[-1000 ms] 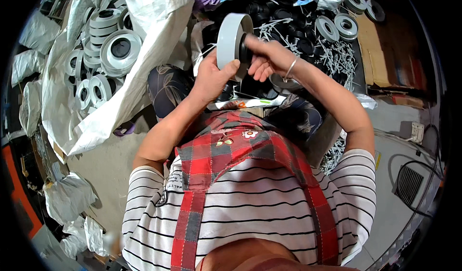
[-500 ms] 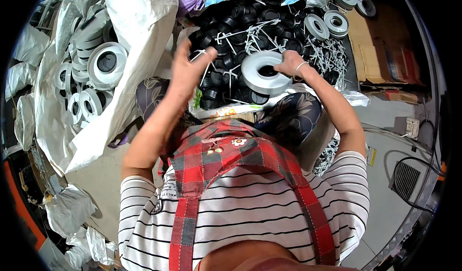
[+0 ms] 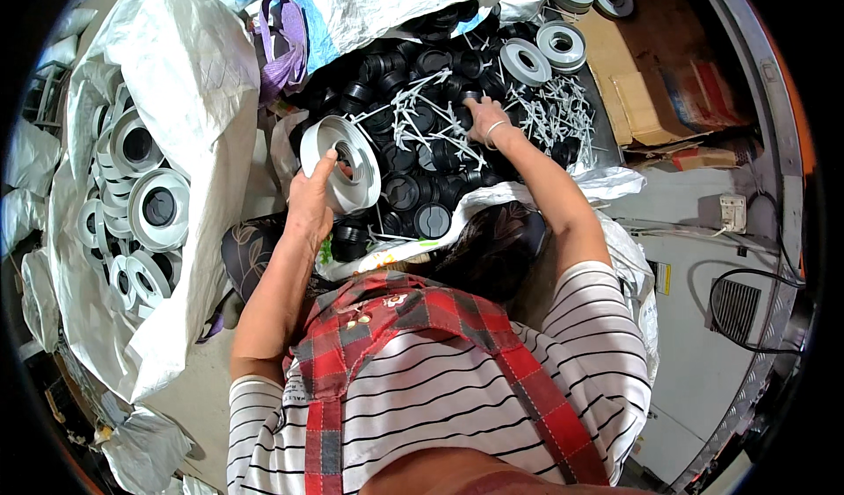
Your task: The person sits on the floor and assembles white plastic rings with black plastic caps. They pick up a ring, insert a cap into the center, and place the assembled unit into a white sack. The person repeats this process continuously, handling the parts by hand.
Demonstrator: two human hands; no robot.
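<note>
My left hand (image 3: 312, 200) grips a light grey flanged plastic ring (image 3: 316, 150), the thumb over its inner edge and the other fingers hidden behind it. The ring is tilted above the left side of a heap of round black plastic caps (image 3: 403, 192). My right hand (image 3: 486, 124) reaches into the far part of the heap. Its fingertips are drawn together against the black caps, and whatever they pinch is hidden. Beside this hand, thin white branched plastic pieces (image 3: 422, 112) lie on the caps, with more white pieces (image 3: 549, 117) heaped to its right.
A white woven sack (image 3: 207, 73) on the left holds several grey rings with black centres (image 3: 158, 207). Two grey rings (image 3: 560, 45) lie at the heap's far right, near flattened cardboard (image 3: 646, 99). A purple strap (image 3: 286, 47) hangs behind. A black cable (image 3: 747, 271) loops at right.
The grey ring has passed from my right hand to my left and moved leftward. My right hand has moved farther into the heap. The view has shifted.
</note>
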